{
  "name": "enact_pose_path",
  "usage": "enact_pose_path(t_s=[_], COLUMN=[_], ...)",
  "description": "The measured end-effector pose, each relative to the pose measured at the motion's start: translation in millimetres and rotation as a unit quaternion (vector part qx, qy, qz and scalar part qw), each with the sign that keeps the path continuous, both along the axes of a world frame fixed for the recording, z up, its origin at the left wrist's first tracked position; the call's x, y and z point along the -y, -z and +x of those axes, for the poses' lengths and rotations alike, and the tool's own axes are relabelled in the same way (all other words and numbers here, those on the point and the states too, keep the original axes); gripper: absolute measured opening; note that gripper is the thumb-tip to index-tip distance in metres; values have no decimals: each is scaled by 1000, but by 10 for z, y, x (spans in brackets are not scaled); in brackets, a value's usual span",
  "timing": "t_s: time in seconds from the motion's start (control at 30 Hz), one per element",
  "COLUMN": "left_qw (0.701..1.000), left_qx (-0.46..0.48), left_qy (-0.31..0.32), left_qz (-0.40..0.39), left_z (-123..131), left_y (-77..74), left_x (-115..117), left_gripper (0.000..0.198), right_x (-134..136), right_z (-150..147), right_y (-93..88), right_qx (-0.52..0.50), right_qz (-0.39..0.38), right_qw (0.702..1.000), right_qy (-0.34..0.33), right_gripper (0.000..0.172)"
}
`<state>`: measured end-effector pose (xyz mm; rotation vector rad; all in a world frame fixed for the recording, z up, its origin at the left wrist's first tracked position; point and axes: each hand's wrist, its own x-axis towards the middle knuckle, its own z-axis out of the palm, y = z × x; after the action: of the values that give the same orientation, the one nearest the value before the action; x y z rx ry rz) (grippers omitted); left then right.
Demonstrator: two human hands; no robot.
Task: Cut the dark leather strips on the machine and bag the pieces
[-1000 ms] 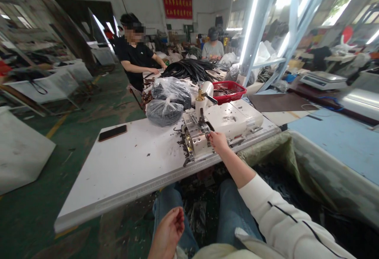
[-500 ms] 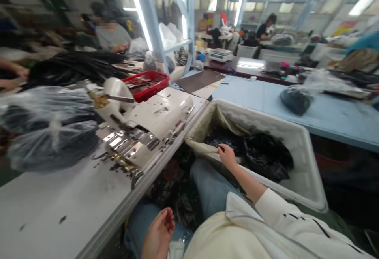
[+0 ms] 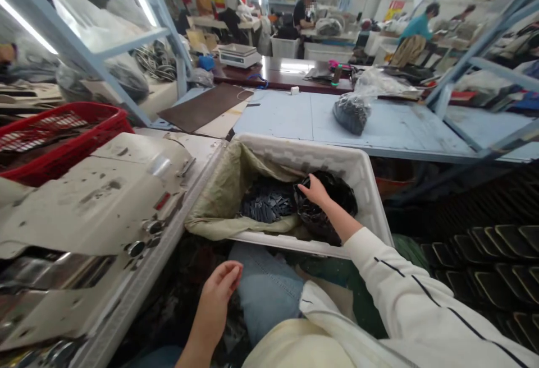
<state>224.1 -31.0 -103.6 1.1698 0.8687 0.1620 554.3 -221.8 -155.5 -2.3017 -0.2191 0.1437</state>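
Observation:
A white plastic bin stands in front of me, its left part lined with a pale green woven sack. Small dark strips lie in a heap inside the sack. To their right in the bin is a black plastic bag. My right hand reaches over the bin and is closed at the bag's upper edge; the fingertips are partly hidden against the black plastic. Above my lap, near the bin's front left corner, my left hand is held with its fingers curled together, and nothing shows in it.
At the left stands a cream-coloured machine on a table, with a red basket behind it. Past the bin, a light blue table bears a filled clear bag and a brown sheet. Dark stacked pieces are at the right.
My view has swung to the right. My right hand has gone from the sack's edge to the black plastic bag. My left hand has turned over and its fingers have curled in.

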Motion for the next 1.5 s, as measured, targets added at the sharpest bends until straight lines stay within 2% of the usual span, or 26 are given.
enact_pose_path(t_s=[0.07,0.13,0.2,0.23,0.3,0.33,0.4,0.47,0.53,0.57,0.67,0.77,0.87,1.03,1.1,1.17,1.23,1.37,1.43,1.5], left_qw=[988,963,920,889,799,758,702,679,677,680,690,675,673,730,750,757,755,741,724,706], left_qx=[41,89,146,167,175,159,119,98,96,97,95,88,87,104,98,92,91,72,53,42], left_qy=[100,196,301,358,487,536,605,640,649,648,636,634,626,593,589,594,603,633,656,672], left_qz=[107,164,203,234,307,335,356,347,333,329,332,367,384,323,285,257,239,211,209,218], left_z=[472,991,1523,1775,2206,2368,2564,2598,2527,2476,2366,2365,2407,2378,2338,2302,2278,2255,2252,2262], left_y=[-58,-42,67,158,390,518,756,921,984,980,885,780,743,786,813,844,884,986,1023,1033], left_x=[145,358,625,766,1038,1157,1345,1466,1540,1570,1663,1761,1823,1822,1811,1808,1820,1877,1894,1889], left_gripper=[15,22,40,52,76,81,75,48,21,15,19,30,38,42,33,18,20,28,29,21], right_x=[397,764,1008,1076,1128,1132,1147,1217,1354,1440,1706,1904,2021,2140,2196,2261,2323,2388,2388,2386], right_z=[404,713,890,935,977,988,1012,1029,1010,980,832,690,630,658,695,750,820,945,966,962], right_y=[-71,-81,-13,40,142,173,158,23,-203,-329,-648,-764,-716,-581,-529,-462,-378,-217,-174,-167], right_qx=[53,52,12,-3,-22,-26,-27,-2,76,129,268,323,341,310,299,289,272,198,145,117], right_qz=[-149,-272,-310,-314,-330,-336,-345,-349,-333,-316,-250,-215,-206,-220,-215,-195,-141,83,177,202], right_qw=[987,960,950,949,943,941,938,937,940,940,929,918,912,916,914,913,918,914,906,907], right_qy=[25,38,36,32,25,22,21,23,23,26,53,77,99,127,169,211,252,344,356,352], right_gripper=[67,76,82,81,72,65,56,55,57,58,55,49,45,29,25,23,24,30,28,28])
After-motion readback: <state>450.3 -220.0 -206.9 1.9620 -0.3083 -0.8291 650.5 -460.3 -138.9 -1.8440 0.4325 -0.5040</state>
